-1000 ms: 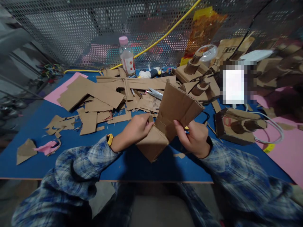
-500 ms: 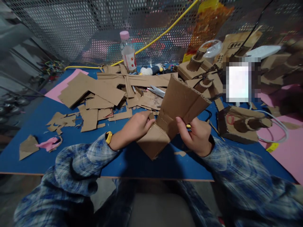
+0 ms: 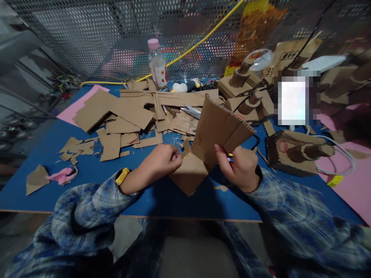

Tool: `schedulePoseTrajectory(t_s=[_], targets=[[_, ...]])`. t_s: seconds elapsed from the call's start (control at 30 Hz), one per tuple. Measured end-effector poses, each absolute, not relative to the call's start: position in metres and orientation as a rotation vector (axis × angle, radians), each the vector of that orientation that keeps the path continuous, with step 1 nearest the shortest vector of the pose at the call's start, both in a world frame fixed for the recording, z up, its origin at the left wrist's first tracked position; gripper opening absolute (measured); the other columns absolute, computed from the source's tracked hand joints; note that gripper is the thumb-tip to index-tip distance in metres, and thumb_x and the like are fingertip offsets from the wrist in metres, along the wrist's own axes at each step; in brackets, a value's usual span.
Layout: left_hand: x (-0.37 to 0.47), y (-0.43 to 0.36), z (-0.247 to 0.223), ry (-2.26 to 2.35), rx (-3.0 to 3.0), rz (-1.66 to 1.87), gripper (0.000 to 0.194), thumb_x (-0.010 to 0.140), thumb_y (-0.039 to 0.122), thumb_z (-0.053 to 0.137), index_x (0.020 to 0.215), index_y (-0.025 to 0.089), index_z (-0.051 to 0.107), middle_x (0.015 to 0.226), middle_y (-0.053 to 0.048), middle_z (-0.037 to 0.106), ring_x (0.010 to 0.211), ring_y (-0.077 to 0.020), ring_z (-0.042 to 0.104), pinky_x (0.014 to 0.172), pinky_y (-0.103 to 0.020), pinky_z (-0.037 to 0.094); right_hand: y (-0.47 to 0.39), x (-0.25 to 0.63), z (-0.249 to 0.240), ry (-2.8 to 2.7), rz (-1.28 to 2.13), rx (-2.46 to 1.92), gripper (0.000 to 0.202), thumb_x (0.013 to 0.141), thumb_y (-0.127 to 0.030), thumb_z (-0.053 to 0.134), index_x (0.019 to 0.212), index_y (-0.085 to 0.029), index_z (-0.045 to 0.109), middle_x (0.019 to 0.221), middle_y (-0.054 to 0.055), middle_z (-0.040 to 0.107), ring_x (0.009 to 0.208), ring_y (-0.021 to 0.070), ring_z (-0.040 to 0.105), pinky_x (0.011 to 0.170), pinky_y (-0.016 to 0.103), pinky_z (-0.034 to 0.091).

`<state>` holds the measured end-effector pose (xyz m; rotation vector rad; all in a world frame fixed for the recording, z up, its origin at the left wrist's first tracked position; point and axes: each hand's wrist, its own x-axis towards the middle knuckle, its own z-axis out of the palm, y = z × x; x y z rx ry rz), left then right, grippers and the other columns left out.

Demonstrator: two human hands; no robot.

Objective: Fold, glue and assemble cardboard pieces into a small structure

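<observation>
A folded cardboard box (image 3: pixel 188 179) with a tall raised flap (image 3: pixel 222 127) was held at the near middle of a blue table (image 3: pixel 139 204), one corner pointed toward the near edge. The flap was pinched low on its right side by the right hand (image 3: pixel 242 166), the thumb laid across the near face and the other fingers tucked behind. The left hand (image 3: pixel 164 160) was placed at the box's left corner, just beside a small upright tab (image 3: pixel 186 146), its fingers curled in toward the thumb; whether anything was pinched there could not be told. Plaid sleeves (image 3: pixel 89 208) were worn on both arms, and a yellow wristband (image 3: pixel 122 176) was seen on the left wrist.

Cardboard scraps (image 3: pixel 113 110) were strewn across the far left, partly over a pink sheet (image 3: pixel 66 114), while a crumpled pink scrap (image 3: pixel 62 176) was left at the near left. Beyond the flap, scissors (image 3: pixel 191 111) were laid among the cuttings, near a pink-capped bottle (image 3: pixel 159 69). A cardboard block with a tube (image 3: pixel 286 158) was set to the right, beside a looped white cable (image 3: pixel 348 152). The far side was bounded by a perforated metal panel (image 3: pixel 116 38), crossed by a yellow cable (image 3: pixel 199 41)
</observation>
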<state>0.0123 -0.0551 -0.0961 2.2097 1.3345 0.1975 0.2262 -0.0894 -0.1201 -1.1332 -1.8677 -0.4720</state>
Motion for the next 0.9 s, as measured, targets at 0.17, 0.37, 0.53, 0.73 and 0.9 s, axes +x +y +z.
schedulePoseTrajectory(t_s=[0.17, 0.37, 0.53, 0.73, 0.9], targets=[[0.007, -0.055, -0.102, 1.291, 2.215, 0.181, 0.016, 0.072, 0.022, 0.049, 0.059, 0.016, 0.055, 0.054, 0.001, 0.051, 0.05, -0.01, 0.04, 0.051, -0.024, 0.024, -0.089, 0.227, -0.121, -1.864, -0.4, -1.116, 0.01, 0.089, -0.022, 0.051, 0.085, -0.017, 0.058, 0.053, -0.001, 0.05, 0.044, 0.0116, 0.045, 0.045, 0.027, 0.029], [0.008, -0.051, -0.102, 1.216, 2.307, 0.142, 0.015, 0.071, 0.017, 0.05, 0.056, 0.016, 0.051, 0.054, 0.0, 0.049, 0.052, -0.0107, 0.041, 0.052, -0.025, 0.024, -0.089, 0.228, -0.12, -1.877, -0.423, -1.113, 0.016, 0.089, -0.023, 0.05, 0.073, -0.019, 0.052, 0.049, -0.003, 0.045, 0.042, 0.0111, 0.041, 0.045, 0.027, 0.028], [0.011, -0.048, -0.096, 1.202, 2.367, 0.047, 0.015, 0.071, 0.013, 0.05, 0.057, 0.015, 0.052, 0.055, 0.0, 0.05, 0.052, -0.0109, 0.041, 0.052, -0.024, 0.026, -0.089, 0.228, -0.118, -1.901, -0.435, -1.105, 0.016, 0.091, -0.023, 0.048, 0.077, -0.018, 0.054, 0.049, -0.002, 0.048, 0.042, 0.0109, 0.043, 0.044, 0.027, 0.028], [0.011, -0.044, -0.092, 0.974, 2.603, -0.072, 0.016, 0.08, 0.014, 0.048, 0.066, 0.014, 0.056, 0.068, -0.004, 0.057, 0.06, -0.012, 0.046, 0.057, -0.023, 0.033, -0.086, 0.229, -0.117, -1.929, -0.497, -1.018, 0.007, 0.09, -0.02, 0.05, 0.088, -0.016, 0.055, 0.057, -0.001, 0.056, 0.047, 0.0114, 0.05, 0.046, 0.025, 0.031], [0.008, -0.046, -0.091, 0.913, 2.706, -0.089, 0.022, 0.088, 0.018, 0.045, 0.072, 0.013, 0.059, 0.072, -0.004, 0.058, 0.063, -0.0122, 0.051, 0.059, -0.023, 0.037, -0.086, 0.23, -0.118, -1.927, -0.47, -1.013, 0.005, 0.089, -0.018, 0.051, 0.086, -0.016, 0.054, 0.057, -0.001, 0.055, 0.047, 0.0112, 0.05, 0.045, 0.025, 0.031]])
